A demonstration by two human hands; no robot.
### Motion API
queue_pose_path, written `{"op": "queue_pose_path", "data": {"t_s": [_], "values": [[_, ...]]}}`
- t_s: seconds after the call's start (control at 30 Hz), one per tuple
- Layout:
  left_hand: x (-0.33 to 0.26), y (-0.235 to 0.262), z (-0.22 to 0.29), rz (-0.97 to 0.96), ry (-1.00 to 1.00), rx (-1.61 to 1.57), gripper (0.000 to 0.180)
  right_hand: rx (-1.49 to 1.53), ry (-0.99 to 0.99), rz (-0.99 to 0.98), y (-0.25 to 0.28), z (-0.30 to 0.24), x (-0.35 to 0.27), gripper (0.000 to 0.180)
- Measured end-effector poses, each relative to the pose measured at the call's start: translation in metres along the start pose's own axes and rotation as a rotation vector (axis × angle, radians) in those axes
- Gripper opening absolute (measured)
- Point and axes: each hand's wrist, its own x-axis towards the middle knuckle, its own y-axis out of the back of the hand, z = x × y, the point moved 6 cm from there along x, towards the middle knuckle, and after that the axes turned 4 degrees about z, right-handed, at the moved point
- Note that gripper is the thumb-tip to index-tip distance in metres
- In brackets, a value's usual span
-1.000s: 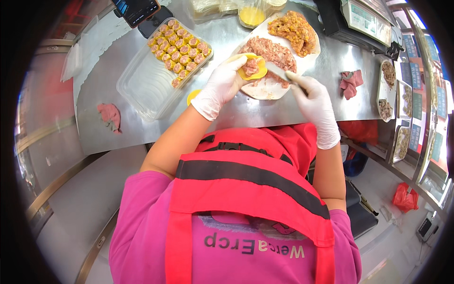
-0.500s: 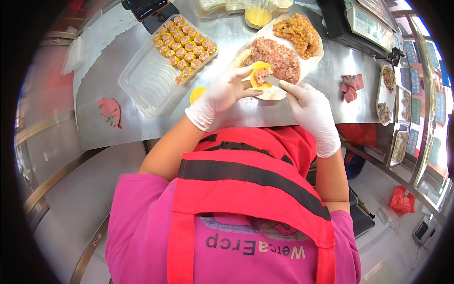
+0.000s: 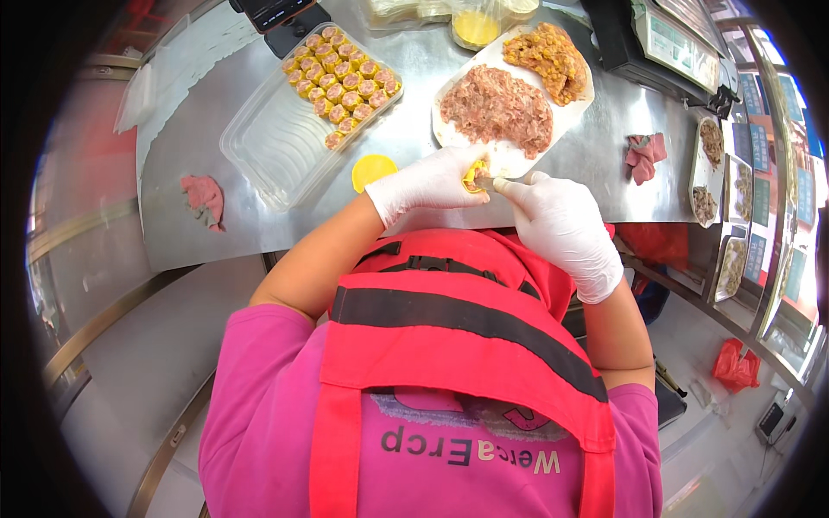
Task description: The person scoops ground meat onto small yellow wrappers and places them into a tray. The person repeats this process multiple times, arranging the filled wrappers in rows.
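Note:
My gloved left hand (image 3: 436, 183) is closed round a yellow dumpling (image 3: 474, 177), its wrapper gathered up about the meat. In my gloved right hand (image 3: 557, 220) is a small spatula (image 3: 486, 183), mostly hidden by the fingers, its flat tip against the dumpling. Just beyond both hands lies a white tray (image 3: 516, 162) with pink minced meat (image 3: 496, 105) and a yellow-orange heap of filling (image 3: 547, 62). A single round yellow wrapper (image 3: 374, 172) lies on the table beside my left wrist. Finished dumplings (image 3: 341, 79) stand in rows in a clear plastic tray (image 3: 259, 164).
Folded pink cloths lie at the left (image 3: 203, 200) and right (image 3: 644, 157) of the metal table (image 3: 285, 237). A black scale (image 3: 661, 52) stands back right, a phone (image 3: 275, 10) back left. At the back is a bag of yellow wrappers (image 3: 475, 28). Food trays (image 3: 708, 164) line the right side.
Both hands have drawn nearer to my body, off the meat. The left fingers, spread under an open wrapper before, have closed round it, and the wrapper has folded up about the filling.

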Motion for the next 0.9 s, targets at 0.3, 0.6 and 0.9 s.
{"op": "queue_pose_path", "data": {"t_s": [0.3, 0.6, 0.9], "values": [[0.005, -0.004, 0.02, -0.221, 0.092, -0.42, 0.053, -0.064, 0.056, -0.023, 0.011, -0.009, 0.002, 0.009], [-0.006, 0.007, 0.046, -0.026, -0.045, -0.514, 0.078, -0.097, 0.028, -0.101, 0.016, -0.006, 0.002, 0.022], [-0.01, -0.001, 0.045, 0.09, -0.007, 0.236, 0.026, -0.099, 0.114, -0.031, 0.026, -0.017, 0.009, 0.009]]}}
